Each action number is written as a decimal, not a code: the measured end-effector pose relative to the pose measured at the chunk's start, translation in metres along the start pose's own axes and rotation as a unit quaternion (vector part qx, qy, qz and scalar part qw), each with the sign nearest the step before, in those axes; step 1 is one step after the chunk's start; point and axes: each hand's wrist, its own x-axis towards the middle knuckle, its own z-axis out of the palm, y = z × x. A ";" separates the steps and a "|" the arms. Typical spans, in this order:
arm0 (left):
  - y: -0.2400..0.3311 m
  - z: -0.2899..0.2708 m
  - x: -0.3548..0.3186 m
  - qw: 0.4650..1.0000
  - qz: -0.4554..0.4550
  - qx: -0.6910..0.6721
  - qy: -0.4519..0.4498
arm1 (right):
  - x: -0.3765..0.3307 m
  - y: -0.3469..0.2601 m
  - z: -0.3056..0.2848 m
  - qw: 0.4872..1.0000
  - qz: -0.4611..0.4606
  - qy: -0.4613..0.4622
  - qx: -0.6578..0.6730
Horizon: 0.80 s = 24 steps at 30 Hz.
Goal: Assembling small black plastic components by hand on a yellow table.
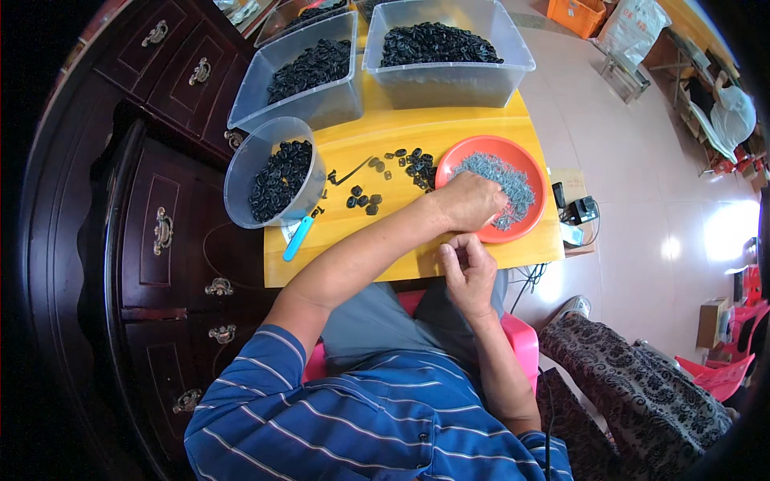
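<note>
My left arm crosses the yellow table, and my left hand [472, 202] is over the near left side of a red bowl [536, 160]. Its fingers are curled down among small grey metal pins [517, 192]; their tips are hidden, and so is anything in them. Just below, at the table's front edge, my right hand [471, 275] is closed with the thumb against the bent fingers. Whatever it may hold does not show. Small black oval plastic parts [420, 167] lie loose left of the bowl, with more [364, 200] nearer the middle.
A round clear tub [233, 188] of black parts stands at the left, beside a blue-handled tool [298, 239]. Two clear bins [341, 104] [449, 76] full of black parts fill the back. Dark drawers [160, 232] border the left; cables and a black adapter [583, 210] sit right.
</note>
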 end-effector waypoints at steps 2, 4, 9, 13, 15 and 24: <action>-0.003 -0.002 0.000 1.000 -0.009 0.008 -0.021 | 0.000 -0.001 0.001 1.000 0.002 -0.001 0.003; -0.007 0.000 -0.003 0.999 -0.016 0.031 -0.039 | 0.000 -0.002 0.001 1.000 0.004 -0.004 0.003; -0.015 -0.006 -0.015 1.000 -0.014 0.007 -0.001 | -0.001 -0.002 0.003 0.999 0.022 0.005 0.023; -0.012 -0.030 -0.031 0.975 -0.060 -0.137 0.164 | 0.000 -0.001 0.005 0.991 0.087 0.019 0.101; -0.011 -0.043 -0.048 0.961 -0.083 -0.179 0.196 | 0.002 -0.003 0.008 0.986 0.099 0.029 0.134; -0.005 -0.030 -0.138 0.834 -0.240 -0.406 0.287 | 0.008 0.003 0.026 0.959 0.150 -0.021 0.240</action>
